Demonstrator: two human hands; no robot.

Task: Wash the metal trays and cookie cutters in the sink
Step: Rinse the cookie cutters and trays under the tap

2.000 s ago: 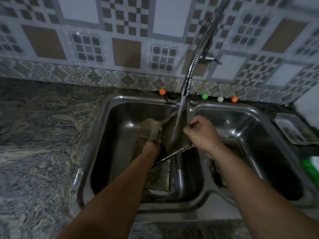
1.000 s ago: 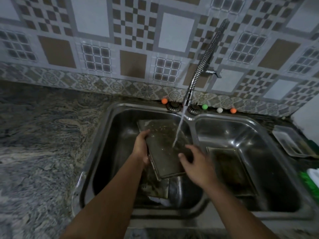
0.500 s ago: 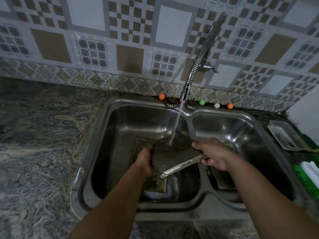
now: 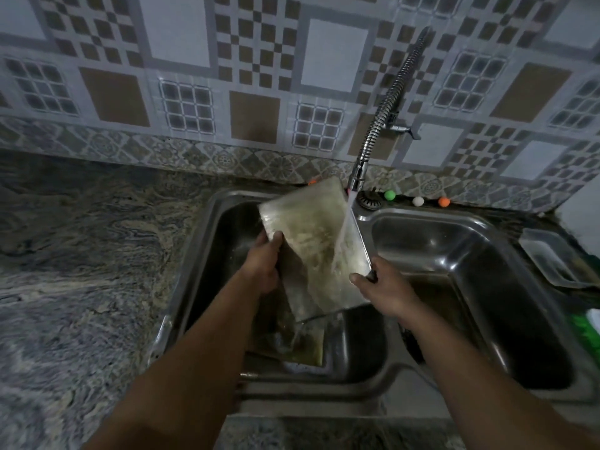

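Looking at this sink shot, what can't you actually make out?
Head view only:
- Grimy rectangular metal tray: far end motion-blurred; residue unreadable.
- Left hand: fingers hidden behind tray.
- Flat tray in left basin: mostly covered by held tray.
- Green object: cut off by right edge.
- Cookie cutters: none discernible.

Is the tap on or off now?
On. A stream of water runs from the tap onto the tilted metal tray.

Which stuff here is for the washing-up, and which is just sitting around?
For washing: tray, held by left hand and right hand; tap; sink; second tray.

Sitting around: little balls; plastic tub; green thing.
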